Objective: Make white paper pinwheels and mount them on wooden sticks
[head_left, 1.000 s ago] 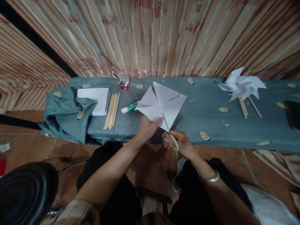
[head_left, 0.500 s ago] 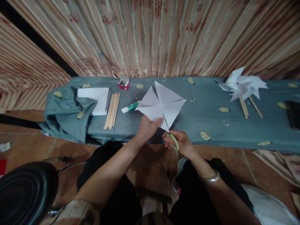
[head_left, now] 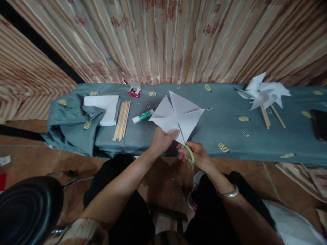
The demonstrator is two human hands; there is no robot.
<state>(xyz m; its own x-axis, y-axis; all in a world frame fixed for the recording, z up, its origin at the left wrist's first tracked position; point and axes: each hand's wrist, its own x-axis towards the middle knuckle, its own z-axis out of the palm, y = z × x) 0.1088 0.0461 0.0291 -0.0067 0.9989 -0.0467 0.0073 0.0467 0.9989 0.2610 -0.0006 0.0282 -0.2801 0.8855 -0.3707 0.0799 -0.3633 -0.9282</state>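
Note:
A white paper square (head_left: 187,117), slit from its corners toward the middle, is pinched in my left hand (head_left: 163,139), the thumb lying on top of its near part. My right hand (head_left: 195,153) is closed around the light green handles of a pair of scissors (head_left: 190,154). The scissors meet the paper at its near corner, in line with a slit there; most of the blades cannot be made out. Just left of the paper lies a glue stick (head_left: 143,116) with a green label and white cap.
Wooden sticks (head_left: 122,120), a stack of white paper (head_left: 111,112) and a small red box (head_left: 134,91) are on the cloth-covered table (head_left: 163,149). Paper pinwheels (head_left: 263,91) on sticks lie at the right, near a dark phone (head_left: 318,124). A black round stool (head_left: 28,211) stands at lower left.
The paper and my left hand have shifted very slightly toward me and to the right. My right hand stays on the scissors at the near corner.

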